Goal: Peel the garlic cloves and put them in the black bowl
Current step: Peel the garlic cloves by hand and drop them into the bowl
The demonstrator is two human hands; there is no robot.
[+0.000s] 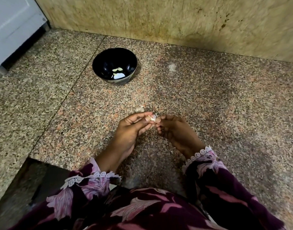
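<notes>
Right now my left hand (134, 125) pinches a garlic clove (152, 118) above the granite counter (208, 100) while my right hand (170, 128) pinches its papery skin. I should pull gently from the tip, then carry it to the black bowl (114, 65), well beyond. No writing is readable.

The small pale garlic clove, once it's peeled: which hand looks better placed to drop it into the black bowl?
Probably the left hand. Both hands pinch the small pale garlic clove, but the glossy black bowl sits ahead and to the left, on that hand's side. The right hand would need to cross over.
</notes>
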